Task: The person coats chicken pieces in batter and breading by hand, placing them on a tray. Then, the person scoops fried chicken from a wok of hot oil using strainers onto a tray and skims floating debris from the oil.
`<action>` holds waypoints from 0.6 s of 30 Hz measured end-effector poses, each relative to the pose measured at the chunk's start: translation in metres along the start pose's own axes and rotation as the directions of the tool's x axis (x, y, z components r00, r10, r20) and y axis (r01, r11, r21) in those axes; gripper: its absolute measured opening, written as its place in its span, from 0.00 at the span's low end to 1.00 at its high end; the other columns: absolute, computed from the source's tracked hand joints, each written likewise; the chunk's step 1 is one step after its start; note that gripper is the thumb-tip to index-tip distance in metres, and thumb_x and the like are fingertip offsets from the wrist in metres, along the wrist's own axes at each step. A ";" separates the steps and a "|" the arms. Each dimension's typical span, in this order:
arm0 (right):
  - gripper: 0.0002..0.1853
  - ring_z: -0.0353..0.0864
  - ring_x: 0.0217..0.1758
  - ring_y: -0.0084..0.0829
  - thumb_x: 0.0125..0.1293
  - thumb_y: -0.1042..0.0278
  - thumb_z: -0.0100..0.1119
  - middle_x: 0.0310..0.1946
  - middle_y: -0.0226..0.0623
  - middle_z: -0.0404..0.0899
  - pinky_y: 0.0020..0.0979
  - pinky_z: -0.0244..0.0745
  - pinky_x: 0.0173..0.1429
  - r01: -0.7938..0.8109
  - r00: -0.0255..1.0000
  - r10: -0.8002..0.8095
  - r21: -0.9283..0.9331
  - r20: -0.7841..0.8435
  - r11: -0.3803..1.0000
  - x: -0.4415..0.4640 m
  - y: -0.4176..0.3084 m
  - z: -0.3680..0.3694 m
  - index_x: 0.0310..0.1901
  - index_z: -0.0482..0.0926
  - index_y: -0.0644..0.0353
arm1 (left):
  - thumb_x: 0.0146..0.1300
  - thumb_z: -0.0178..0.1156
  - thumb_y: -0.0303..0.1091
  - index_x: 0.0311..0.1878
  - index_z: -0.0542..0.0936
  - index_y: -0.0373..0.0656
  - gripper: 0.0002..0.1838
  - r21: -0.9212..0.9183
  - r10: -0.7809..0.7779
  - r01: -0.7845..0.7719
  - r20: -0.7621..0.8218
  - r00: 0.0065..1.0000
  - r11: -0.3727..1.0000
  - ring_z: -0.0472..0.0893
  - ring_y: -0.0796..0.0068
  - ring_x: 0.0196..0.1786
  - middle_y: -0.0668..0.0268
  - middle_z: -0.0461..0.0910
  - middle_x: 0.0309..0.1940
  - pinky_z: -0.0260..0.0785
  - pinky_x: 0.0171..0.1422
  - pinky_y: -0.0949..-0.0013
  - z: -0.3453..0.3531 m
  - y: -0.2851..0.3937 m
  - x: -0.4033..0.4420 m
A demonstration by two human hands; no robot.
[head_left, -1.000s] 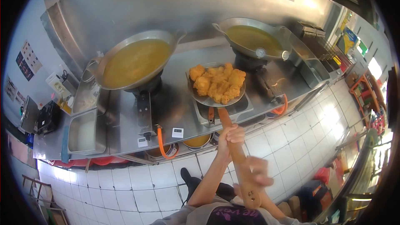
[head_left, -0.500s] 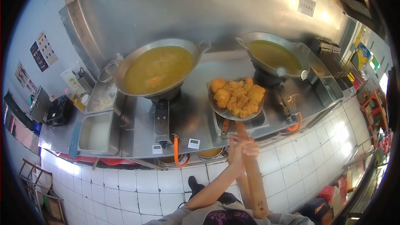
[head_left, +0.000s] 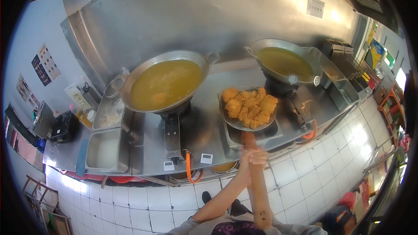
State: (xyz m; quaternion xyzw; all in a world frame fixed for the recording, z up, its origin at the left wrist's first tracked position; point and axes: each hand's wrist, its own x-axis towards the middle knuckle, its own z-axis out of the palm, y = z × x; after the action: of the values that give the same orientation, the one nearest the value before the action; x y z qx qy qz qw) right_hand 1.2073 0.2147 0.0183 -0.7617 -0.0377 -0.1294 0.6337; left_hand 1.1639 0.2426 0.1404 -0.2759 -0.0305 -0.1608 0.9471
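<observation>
A wide skimmer (head_left: 224, 115) with a long wooden handle carries a heap of golden fried chicken pieces (head_left: 252, 106). It is over a square burner (head_left: 272, 131) between two woks. My left hand (head_left: 244, 165) is closed around the wooden handle, below the counter's front edge. Close against it, my right hand (head_left: 258, 156) also grips the handle; the overlapping fingers and the handle partly hide it. The handle's free end, marked with a number, points back towards my body. In the left wok (head_left: 126, 88), a fried piece floats in bubbling yellow oil.
The right wok (head_left: 257, 52) holds oil, with round thermometers at its rim. Steel trays (head_left: 119, 148) with white contents stand at left. Two small timers (head_left: 206, 159) and an orange gas hose (head_left: 188, 167) are at the front edge. Wire baskets (head_left: 359, 74) stand far right.
The view has tipped up a little, so the counter and woks sit lower. The loaded skimmer stays between the woks, both hands still on its handle.
</observation>
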 end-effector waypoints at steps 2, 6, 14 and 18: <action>0.10 0.77 0.43 0.23 0.63 0.73 0.51 0.38 0.37 0.77 0.21 0.72 0.47 0.015 0.999 -0.023 0.161 0.049 0.987 0.012 0.011 -0.007 0.45 0.72 0.65 | 0.61 0.47 0.21 0.31 0.66 0.40 0.04 -0.015 -0.003 0.004 0.019 1.000 1.000 0.63 0.87 0.17 0.75 0.61 0.17 0.61 0.23 0.84 0.006 -0.001 -0.002; 0.15 0.77 0.37 0.24 0.49 0.88 0.63 0.37 0.35 0.78 0.23 0.74 0.45 0.340 0.939 -0.343 0.244 -0.031 0.908 0.055 -0.039 -0.033 0.39 0.74 0.66 | 0.62 0.45 0.20 0.34 0.66 0.35 0.01 -0.017 0.019 -0.019 -0.011 1.000 1.000 0.64 0.86 0.16 0.72 0.61 0.18 0.62 0.21 0.83 0.007 0.012 -0.004; 0.10 0.79 0.37 0.27 0.49 0.88 0.65 0.32 0.42 0.79 0.27 0.76 0.44 0.045 0.707 -0.390 0.513 0.590 0.857 0.147 -0.043 -0.082 0.29 0.72 0.66 | 0.61 0.45 0.20 0.26 0.64 0.40 0.09 -0.067 -0.021 0.019 -0.023 1.000 0.998 0.63 0.85 0.17 0.73 0.63 0.16 0.62 0.23 0.82 0.029 0.020 -0.006; 0.10 0.84 0.37 0.35 0.53 0.87 0.62 0.31 0.46 0.80 0.31 0.80 0.43 -0.143 0.630 -0.236 0.409 0.740 0.901 0.164 -0.087 -0.085 0.29 0.69 0.65 | 0.61 0.45 0.20 0.24 0.63 0.42 0.10 -0.079 -0.012 0.009 -0.033 0.999 0.997 0.63 0.85 0.17 0.73 0.62 0.16 0.62 0.23 0.82 0.030 0.017 -0.003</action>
State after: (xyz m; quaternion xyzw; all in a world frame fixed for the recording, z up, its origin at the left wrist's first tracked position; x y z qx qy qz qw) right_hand 1.3329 0.1309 0.1555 -0.5816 -0.3539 0.2053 0.7031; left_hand 1.1676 0.2728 0.1562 -0.3103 -0.0095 -0.1715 0.9350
